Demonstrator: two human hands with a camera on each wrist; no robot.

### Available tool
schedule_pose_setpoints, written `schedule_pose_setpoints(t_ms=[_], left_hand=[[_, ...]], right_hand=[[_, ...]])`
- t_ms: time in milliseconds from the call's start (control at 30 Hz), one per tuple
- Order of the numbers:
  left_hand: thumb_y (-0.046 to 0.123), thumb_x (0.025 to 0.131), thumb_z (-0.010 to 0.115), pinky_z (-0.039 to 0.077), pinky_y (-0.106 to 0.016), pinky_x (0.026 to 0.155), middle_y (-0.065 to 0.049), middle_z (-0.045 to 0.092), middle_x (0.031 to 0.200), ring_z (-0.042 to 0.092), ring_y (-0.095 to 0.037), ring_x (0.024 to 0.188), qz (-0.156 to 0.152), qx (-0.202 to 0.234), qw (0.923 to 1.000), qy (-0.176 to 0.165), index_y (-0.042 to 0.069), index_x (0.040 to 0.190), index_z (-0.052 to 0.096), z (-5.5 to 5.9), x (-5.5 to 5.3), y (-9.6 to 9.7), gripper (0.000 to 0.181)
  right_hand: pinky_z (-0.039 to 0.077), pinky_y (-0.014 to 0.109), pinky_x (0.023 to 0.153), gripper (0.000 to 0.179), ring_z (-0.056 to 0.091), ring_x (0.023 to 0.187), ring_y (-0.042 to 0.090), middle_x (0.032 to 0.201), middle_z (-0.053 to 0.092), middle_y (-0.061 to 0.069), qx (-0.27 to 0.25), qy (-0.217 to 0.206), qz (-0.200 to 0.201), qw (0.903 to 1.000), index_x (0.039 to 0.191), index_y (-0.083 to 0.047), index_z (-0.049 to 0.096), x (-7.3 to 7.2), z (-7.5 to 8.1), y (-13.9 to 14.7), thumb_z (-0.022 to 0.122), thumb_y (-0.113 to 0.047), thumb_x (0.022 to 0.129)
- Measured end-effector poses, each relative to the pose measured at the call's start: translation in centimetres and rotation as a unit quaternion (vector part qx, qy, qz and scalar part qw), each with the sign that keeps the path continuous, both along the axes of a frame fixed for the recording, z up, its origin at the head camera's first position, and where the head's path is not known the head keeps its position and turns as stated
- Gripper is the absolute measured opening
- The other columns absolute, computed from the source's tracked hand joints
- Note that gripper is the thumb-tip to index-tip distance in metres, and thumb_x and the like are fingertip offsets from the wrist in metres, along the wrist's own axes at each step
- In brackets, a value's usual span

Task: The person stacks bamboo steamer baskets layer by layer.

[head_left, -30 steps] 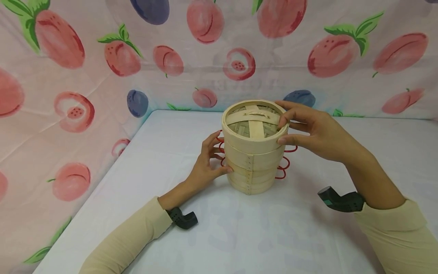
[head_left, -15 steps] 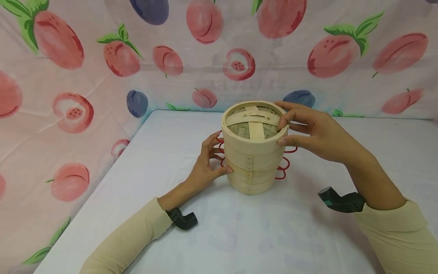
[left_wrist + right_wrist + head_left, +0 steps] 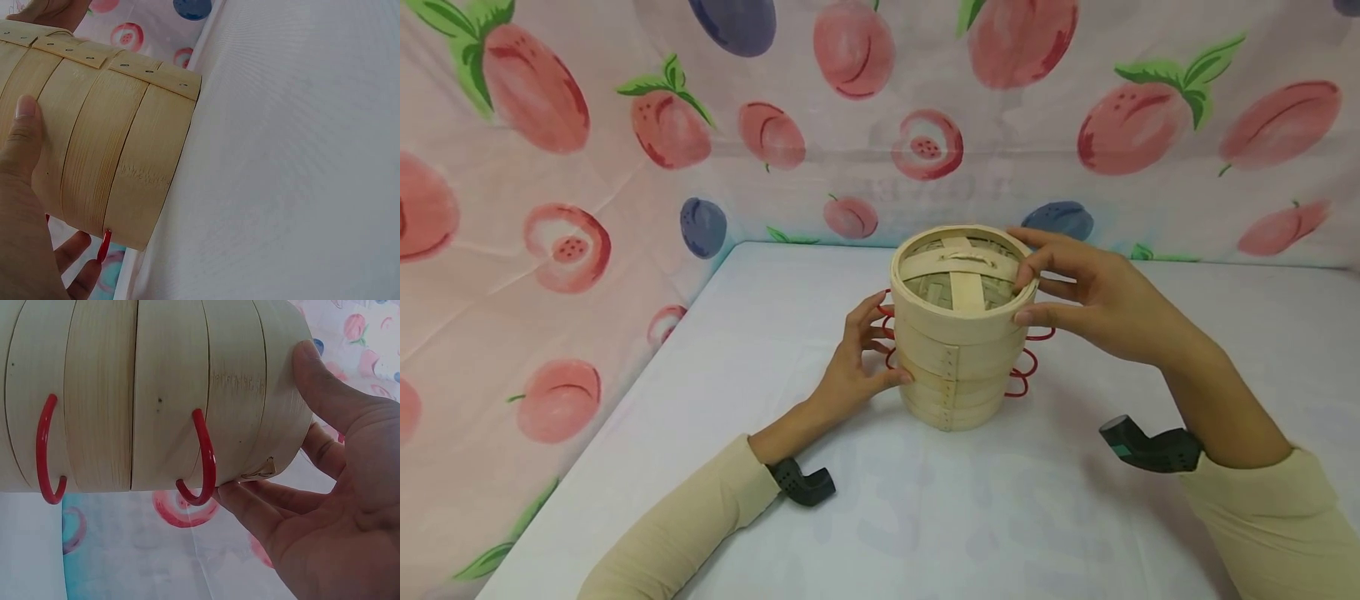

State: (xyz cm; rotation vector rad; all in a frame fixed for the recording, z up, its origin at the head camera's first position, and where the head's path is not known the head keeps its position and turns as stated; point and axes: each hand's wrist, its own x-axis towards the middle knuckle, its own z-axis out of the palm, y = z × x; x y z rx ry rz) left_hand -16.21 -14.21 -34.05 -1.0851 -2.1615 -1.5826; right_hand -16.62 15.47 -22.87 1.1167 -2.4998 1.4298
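Note:
A stacked bamboo steamer [image 3: 958, 367] stands upright on the table, with red handles [image 3: 1024, 362] on both sides. Its woven lid [image 3: 966, 292] sits on top, with a strap handle across it. The left hand [image 3: 857, 358] holds the steamer's left side, thumb on the front wall and fingers behind by the red handles. In the left wrist view that thumb [image 3: 25, 134] presses the bamboo wall. The right hand [image 3: 1097, 287] grips the lid's right rim, thumb outside and a fingertip over the edge. In the right wrist view, the right hand's fingers [image 3: 250, 506] reach around the far side.
A white cloth covers the table [image 3: 880, 517]. Behind and to the left hangs a pink fruit-print cloth [image 3: 820, 192]. Dark camera mounts sit at the left wrist [image 3: 805, 483] and right wrist [image 3: 1150, 446], close to the beige sleeves.
The whole head view has shifted slightly down and right. Both hands keep the same hold, and the steamer and lid show no clear movement.

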Motion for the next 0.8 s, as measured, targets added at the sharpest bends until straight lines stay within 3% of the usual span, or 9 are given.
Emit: schedule_pose_setpoints(t_ms=[500, 633, 800], left_hand=[[0.048, 0.082, 0.067, 0.045, -0.059, 0.079, -0.024, 0.041, 0.129, 0.054, -0.038, 0.101, -0.003, 0.001, 1.0, 0.002, 0.001, 0.143, 0.013, -0.5, 0.2, 0.0, 0.095], [0.049, 0.082, 0.066, 0.046, -0.056, 0.079, -0.024, 0.042, 0.129, 0.055, -0.036, 0.101, -0.002, -0.001, 0.9999, 0.01, 0.002, 0.144, 0.012, -0.3, 0.1, 0.0, 0.095], [0.051, 0.082, 0.065, 0.044, -0.06, 0.079, -0.028, 0.041, 0.132, 0.054, -0.041, 0.103, 0.008, 0.012, 0.9999, 0.007, -0.001, 0.142, 0.011, -0.4, 0.0, -0.2, 0.096]], right_hand=[[0.042, 0.022, 0.097, 0.028, 0.029, 0.138, 0.02, 0.145, 0.042, 0.005, 0.006, -0.012, -0.005, 0.9999, 0.098, -0.007, 0.058, 0.1, -0.3, 0.1, 0.076, 0.001, 0.079], [0.043, 0.028, 0.098, 0.031, 0.03, 0.138, 0.02, 0.147, 0.038, 0.003, 0.029, -0.01, -0.013, 0.9995, 0.104, -0.008, 0.058, 0.2, 0.0, 0.3, 0.076, -0.002, 0.08], [0.043, 0.021, 0.095, 0.036, 0.038, 0.134, 0.019, 0.146, 0.039, 0.004, 0.033, 0.017, -0.015, 0.9992, 0.116, -0.007, 0.056, 0.3, 0.4, 1.2, 0.071, 0.0, 0.085]])
